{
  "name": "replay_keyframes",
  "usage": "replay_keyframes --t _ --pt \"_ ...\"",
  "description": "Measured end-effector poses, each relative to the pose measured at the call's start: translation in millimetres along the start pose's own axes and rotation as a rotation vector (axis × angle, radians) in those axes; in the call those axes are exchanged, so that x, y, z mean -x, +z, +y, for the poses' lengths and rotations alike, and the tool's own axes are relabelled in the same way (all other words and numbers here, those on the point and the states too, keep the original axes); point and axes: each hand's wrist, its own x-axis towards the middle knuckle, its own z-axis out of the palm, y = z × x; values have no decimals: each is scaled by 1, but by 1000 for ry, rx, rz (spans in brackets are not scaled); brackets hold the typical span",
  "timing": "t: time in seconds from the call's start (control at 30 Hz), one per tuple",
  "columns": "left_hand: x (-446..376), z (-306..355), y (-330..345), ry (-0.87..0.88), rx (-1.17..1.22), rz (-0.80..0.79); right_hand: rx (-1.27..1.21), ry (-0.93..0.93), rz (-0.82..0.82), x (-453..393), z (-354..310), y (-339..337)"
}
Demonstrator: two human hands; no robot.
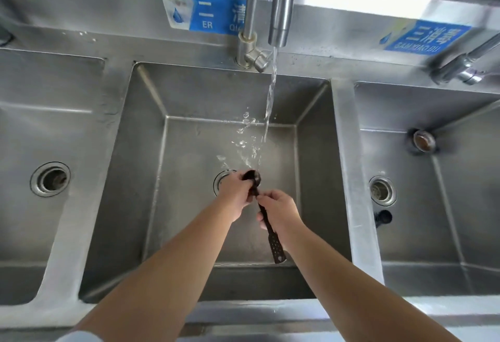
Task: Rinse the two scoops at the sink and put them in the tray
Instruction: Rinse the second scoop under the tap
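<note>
A dark brown scoop (272, 236) with a long perforated handle is held over the middle sink basin (189, 93), its bowl under the running water from the tap (281, 3). My left hand (238, 193) curls round the scoop's bowl end. My right hand (281, 212) grips the handle's middle, and the handle's flat end sticks out toward me below it. Water splashes off the bowl. I see no second scoop and no tray.
Steel basins lie to the left (40, 130) and right (438, 233), each with a drain. A small black object (382, 217) lies in the right basin near its drain. A metal plug (422, 140) sits at that basin's back. Another tap (465, 65) stands at the far right.
</note>
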Motion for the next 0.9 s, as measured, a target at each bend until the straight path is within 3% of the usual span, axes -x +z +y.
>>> replay_keyframes --t 0.13,0.3,0.5,0.9 --pt "6 2 0 12 -1 -39 6 -36 5 8 -2 -1" --pt "13 8 4 4 -86 27 -46 -31 -12 14 -8 -5" --pt "22 21 1 -21 255 -128 -154 -6 -70 19 -14 -6" --pt "30 44 0 58 340 -208 -315 12 -86 17 -29 1"
